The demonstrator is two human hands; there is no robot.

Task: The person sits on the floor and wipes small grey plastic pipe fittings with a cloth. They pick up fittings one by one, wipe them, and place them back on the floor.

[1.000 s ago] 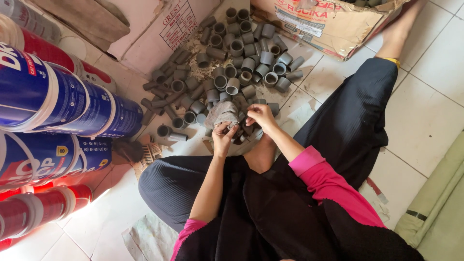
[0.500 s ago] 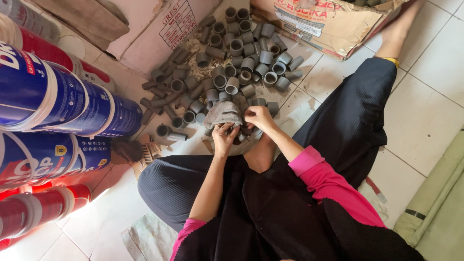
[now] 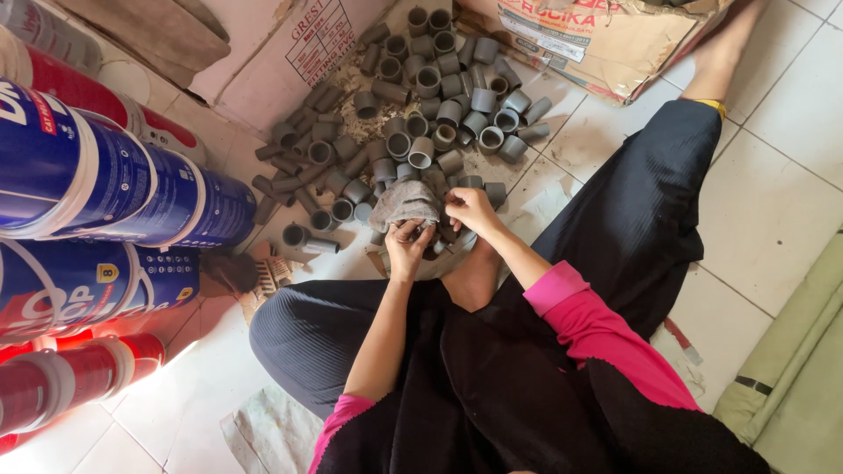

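Here, the left hand (image 3: 407, 246) is curled, fingers pinching one grey cloth (image 3: 404, 204) just above the knees. The right hand (image 3: 472, 211) is bent, fingertips pressed together on the cloth's edge. Dozens of grey pipe fittings (image 3: 421, 96) cover the floor (image 3: 773, 202); three blue buckets (image 3: 105, 189) lie stacked beside.

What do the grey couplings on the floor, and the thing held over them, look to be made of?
The grey pipe couplings look like moulded plastic, probably PVC: uniform matte grey, thin round walls, dusty. The rag, gripped by the left hand and right hand, looks like soft woven cloth: it folds and drapes.
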